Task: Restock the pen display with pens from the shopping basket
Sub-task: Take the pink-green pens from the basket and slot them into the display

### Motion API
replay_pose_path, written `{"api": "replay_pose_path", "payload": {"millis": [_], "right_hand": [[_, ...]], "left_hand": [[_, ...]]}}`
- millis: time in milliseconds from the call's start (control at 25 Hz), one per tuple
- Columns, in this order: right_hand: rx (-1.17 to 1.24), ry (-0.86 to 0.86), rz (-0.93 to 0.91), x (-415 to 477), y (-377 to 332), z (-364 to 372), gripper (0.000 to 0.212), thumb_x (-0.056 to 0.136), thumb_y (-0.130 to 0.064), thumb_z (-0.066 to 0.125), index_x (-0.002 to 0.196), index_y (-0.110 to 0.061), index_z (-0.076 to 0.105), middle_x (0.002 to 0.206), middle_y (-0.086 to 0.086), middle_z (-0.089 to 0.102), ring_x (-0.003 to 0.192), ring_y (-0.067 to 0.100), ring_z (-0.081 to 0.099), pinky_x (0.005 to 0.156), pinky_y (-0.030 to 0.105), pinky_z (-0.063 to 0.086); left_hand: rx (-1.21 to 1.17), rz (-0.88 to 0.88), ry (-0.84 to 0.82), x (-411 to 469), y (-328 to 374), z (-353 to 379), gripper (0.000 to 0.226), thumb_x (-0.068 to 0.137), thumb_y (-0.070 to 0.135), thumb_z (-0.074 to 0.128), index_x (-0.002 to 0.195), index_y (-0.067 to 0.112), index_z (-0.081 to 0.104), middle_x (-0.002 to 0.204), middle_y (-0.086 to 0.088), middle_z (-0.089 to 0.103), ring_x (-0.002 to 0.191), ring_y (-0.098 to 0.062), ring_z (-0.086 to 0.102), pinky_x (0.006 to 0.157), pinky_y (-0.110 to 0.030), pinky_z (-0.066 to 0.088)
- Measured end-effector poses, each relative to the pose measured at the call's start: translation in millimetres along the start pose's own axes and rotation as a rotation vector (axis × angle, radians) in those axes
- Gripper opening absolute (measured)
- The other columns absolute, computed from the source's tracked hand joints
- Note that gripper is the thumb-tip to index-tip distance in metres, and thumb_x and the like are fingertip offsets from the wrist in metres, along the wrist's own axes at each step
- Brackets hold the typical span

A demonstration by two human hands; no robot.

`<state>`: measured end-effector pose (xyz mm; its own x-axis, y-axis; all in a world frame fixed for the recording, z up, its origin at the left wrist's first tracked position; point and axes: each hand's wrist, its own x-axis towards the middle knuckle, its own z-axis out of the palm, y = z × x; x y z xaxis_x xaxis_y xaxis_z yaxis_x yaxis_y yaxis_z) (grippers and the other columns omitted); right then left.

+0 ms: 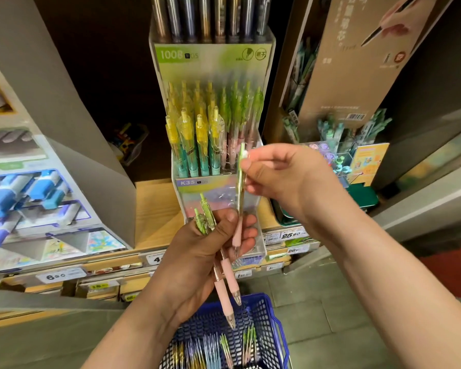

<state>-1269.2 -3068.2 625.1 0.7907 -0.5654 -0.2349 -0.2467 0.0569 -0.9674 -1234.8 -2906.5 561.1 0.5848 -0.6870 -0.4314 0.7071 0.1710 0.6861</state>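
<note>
My left hand (197, 251) grips two pens (221, 283) with green caps and pink grips, tips pointing down over the basket. My right hand (285, 177) pinches the green top of a third pink-and-green pen (240, 198), which hangs upright in front of the clear pen display (250, 209). The display stands on the shelf and holds yellow-teal pens (189, 145) on the left and green-pink pens (237, 115) on the right. The blue shopping basket (266, 304) sits below my hands with several more pens (224, 350) in it.
Grey display boxes with blue erasers (24, 193) stand at the left. A brown cardboard stand (351, 62) with teal pens (330, 131) is at the right. Price tags (290, 235) line the wooden shelf edge. Dark pens (210, 17) fill a rack above.
</note>
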Motion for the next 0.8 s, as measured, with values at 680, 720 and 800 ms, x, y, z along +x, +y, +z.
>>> {"api": "replay_pose_path", "payload": {"millis": [680,720,800], "right_hand": [[-0.241,0.277,-0.485,44,-42,-16,0.016,0.087,-0.013,0.074,0.101,-0.022,0.076,0.089,-0.011,0.076,0.083,0.004,0.072,0.087,0.027,0.058],[-0.298,0.258,-0.48,45,-39,-15,0.016,0.087,-0.015,0.075,0.099,-0.025,0.076,0.089,-0.015,0.075,0.082,0.0,0.071,0.085,0.021,0.057],[-0.406,0.239,-0.466,46,-31,-13,0.016,0.087,-0.017,0.074,0.098,-0.028,0.075,0.087,-0.019,0.073,0.082,-0.006,0.068,0.081,0.011,0.053]], "left_hand": [[-0.023,-0.135,0.01,2,5,4,0.037,0.09,0.017,0.063,0.124,0.0,0.062,0.112,-0.022,0.076,0.077,-0.028,0.077,0.06,-0.035,0.061],[-0.006,-0.125,0.007,2,5,3,0.037,0.092,0.019,0.063,0.124,0.002,0.061,0.113,-0.021,0.076,0.076,-0.028,0.076,0.058,-0.034,0.061],[0.02,-0.108,-0.001,2,4,2,0.035,0.093,0.021,0.064,0.124,0.006,0.059,0.114,-0.019,0.076,0.072,-0.027,0.075,0.054,-0.032,0.058]]}}
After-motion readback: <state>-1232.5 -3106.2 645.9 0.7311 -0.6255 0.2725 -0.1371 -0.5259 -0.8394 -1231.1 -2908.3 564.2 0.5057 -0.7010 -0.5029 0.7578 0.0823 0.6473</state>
